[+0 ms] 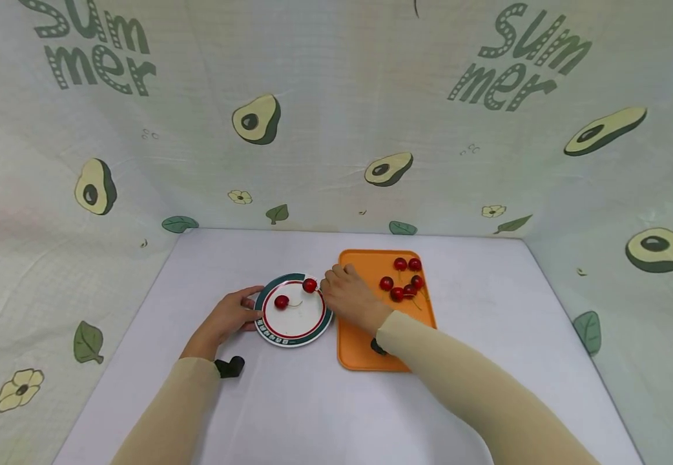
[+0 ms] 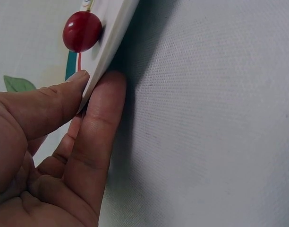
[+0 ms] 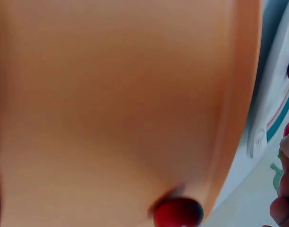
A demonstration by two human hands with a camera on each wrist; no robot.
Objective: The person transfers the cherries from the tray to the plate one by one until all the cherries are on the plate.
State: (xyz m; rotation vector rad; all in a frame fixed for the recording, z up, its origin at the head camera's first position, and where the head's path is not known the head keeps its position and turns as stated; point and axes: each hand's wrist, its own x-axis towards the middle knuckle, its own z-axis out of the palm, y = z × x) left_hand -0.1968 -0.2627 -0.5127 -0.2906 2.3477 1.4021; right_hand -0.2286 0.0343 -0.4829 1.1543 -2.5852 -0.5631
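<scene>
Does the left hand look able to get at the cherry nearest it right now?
Probably yes: nothing stands between the left hand and that cherry, though it grips the plate and would likely have to let go.

From the head, the table (image 1: 290,413) and cloth (image 1: 313,97) are viewed forward and down, from farthest off. From the left wrist, the left hand (image 2: 55,123) and plate (image 2: 114,33) are seen very near, tilted. From the right wrist, the tray (image 3: 111,94) is faced closely. The plate is shared by all three; the tray, by head and right wrist.
</scene>
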